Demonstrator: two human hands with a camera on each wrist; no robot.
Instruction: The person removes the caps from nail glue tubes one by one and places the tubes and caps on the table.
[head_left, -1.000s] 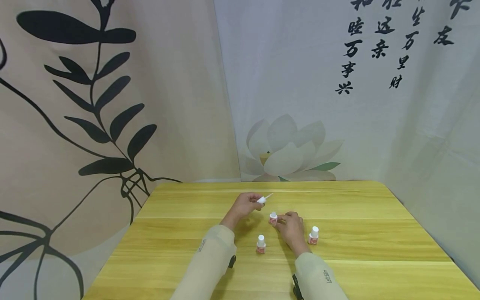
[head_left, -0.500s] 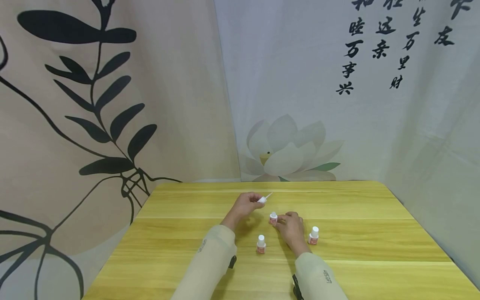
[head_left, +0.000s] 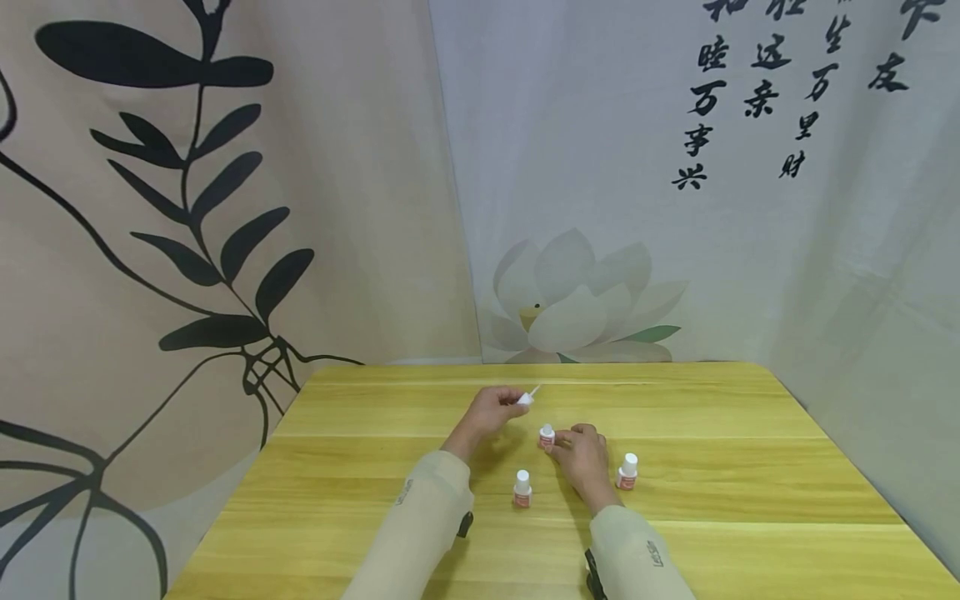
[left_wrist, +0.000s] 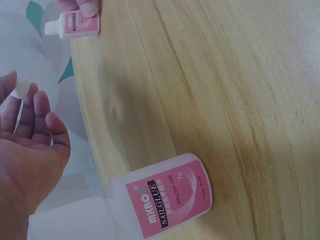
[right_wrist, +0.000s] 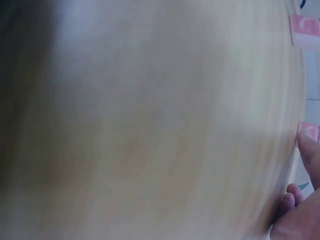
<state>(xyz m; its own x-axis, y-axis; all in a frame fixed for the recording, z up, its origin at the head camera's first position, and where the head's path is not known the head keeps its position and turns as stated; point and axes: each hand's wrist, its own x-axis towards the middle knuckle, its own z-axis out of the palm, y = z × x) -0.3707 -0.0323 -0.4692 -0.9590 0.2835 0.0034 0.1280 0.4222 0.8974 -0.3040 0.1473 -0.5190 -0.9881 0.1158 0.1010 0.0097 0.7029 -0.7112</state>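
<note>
My left hand pinches a white brush cap above the table, its thin brush stem pointing up and to the right. Below and to the right, my right hand holds an uncapped nail glue bottle upright on the table between thumb and fingers. That pink-labelled bottle also shows in the left wrist view, its narrow neck bare. The left wrist view has the left hand with fingertips around the cap. At the right edge of the right wrist view, the right thumb presses on the bottle.
One capped nail glue bottle stands upright between the forearms, large in the left wrist view. Another capped bottle is just right of the right hand. All are on a wooden table, with a printed curtain behind its far edge.
The left hand has tilted the brush cap slightly, so the stem tip sits a little further left. The right hand and the bottles stay where they were.
</note>
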